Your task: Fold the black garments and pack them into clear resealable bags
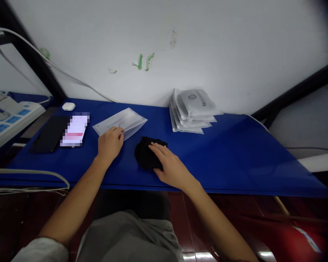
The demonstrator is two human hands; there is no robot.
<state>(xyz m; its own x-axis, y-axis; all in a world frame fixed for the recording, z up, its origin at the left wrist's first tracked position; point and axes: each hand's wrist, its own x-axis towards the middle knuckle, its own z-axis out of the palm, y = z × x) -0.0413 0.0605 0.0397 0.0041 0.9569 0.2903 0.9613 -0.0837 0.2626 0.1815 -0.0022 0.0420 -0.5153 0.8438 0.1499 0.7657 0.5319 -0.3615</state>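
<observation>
My left hand is closed in a pinch at the near edge of a frosted plastic zip bag, which lies flat on the blue table with grey lettering on it. To the right, my right hand rests on a compact folded black cloth item. Its fingers stretch over the top of the cloth, and the thumb lies apart at the near side. What kind of garment or cloth this is, I cannot make out.
Several filled frosted zip bags are stacked at the back right against the white wall. On the left lie a lit phone, a dark flat device and a white earbud case. A power strip stands beyond the left edge.
</observation>
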